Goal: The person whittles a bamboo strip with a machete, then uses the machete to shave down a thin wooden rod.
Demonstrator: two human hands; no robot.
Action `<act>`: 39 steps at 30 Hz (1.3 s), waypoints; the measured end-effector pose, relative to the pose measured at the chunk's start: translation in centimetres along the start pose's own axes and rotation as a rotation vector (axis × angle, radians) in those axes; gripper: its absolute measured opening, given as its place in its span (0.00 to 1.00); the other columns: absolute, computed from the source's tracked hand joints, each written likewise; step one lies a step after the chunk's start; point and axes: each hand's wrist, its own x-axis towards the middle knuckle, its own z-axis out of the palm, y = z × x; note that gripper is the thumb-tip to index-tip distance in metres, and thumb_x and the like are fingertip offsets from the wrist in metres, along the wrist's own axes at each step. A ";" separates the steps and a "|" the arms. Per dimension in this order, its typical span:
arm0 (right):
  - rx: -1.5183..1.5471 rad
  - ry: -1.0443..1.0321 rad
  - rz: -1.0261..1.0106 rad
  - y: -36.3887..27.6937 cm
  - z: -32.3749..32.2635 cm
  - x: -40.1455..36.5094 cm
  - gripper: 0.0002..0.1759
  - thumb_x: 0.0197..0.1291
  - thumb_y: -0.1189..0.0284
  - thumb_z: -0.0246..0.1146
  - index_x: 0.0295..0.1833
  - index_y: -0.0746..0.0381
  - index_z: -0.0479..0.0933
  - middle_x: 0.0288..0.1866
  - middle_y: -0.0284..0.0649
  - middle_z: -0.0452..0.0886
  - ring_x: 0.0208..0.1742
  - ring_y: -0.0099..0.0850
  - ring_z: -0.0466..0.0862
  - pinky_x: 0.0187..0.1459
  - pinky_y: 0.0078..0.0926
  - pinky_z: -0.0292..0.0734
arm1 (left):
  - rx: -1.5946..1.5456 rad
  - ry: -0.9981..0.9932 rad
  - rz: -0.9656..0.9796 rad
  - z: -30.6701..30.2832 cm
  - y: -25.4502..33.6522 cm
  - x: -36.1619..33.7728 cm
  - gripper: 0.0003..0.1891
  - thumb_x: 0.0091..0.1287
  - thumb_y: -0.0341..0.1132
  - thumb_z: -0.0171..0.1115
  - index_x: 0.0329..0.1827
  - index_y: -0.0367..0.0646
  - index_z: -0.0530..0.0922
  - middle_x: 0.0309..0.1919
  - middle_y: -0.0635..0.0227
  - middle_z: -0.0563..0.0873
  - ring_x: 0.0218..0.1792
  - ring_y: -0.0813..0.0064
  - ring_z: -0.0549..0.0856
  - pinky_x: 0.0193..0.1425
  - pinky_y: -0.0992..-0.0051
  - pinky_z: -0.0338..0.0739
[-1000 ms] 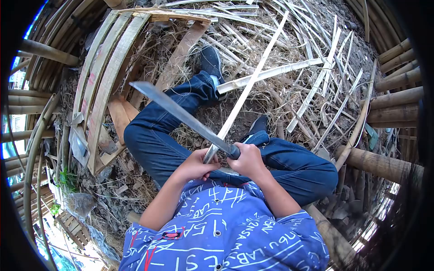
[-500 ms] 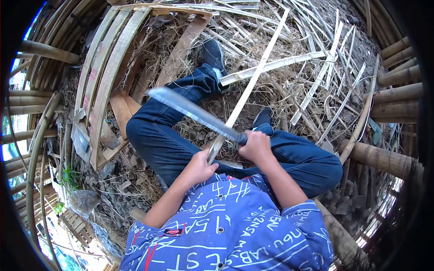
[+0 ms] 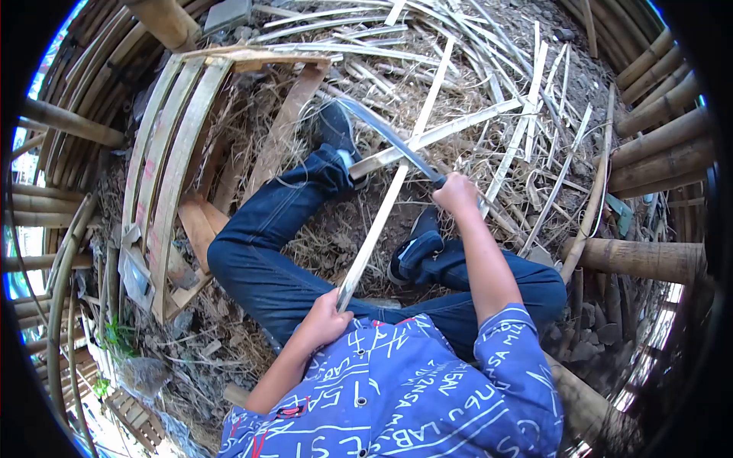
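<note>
A long pale bamboo strip (image 3: pixel 387 200) slants away from my lap, its near end gripped by my left hand (image 3: pixel 324 317) close to my shirt. My right hand (image 3: pixel 457 192) is wrapped round the dark handle of a machete (image 3: pixel 387 131). The blade points up and to the left, crossing over the strip at its upper part. Beneath that crossing lies another split bamboo piece (image 3: pixel 466 122), running from my foot toward the right. Both knees are bent outward, with the strip passing between my legs.
Loose bamboo strips (image 3: pixel 534 91) and fibrous shavings cover the ground ahead. At the left stands a slatted wooden crate (image 3: pixel 177 145). Bamboo poles (image 3: pixel 637 259) jut in from the right, and a plastic scrap (image 3: pixel 136 275) hangs beside the crate.
My right hand has carried the machete forward and up along the strip, away from my body. My left hand keeps its hold near my lap. The whole view has shifted slightly.
</note>
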 end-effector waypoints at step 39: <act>0.039 -0.121 -0.560 -3.6 2.8 -10.2 0.14 0.35 0.64 0.68 0.30 0.59 0.81 0.27 0.45 0.84 0.32 0.44 0.87 0.37 0.40 0.81 | 0.108 0.111 0.070 -2.2 1.2 0.9 0.18 0.55 0.25 0.58 0.50 0.31 0.74 0.18 0.61 0.74 0.20 0.74 0.73 0.27 0.69 0.69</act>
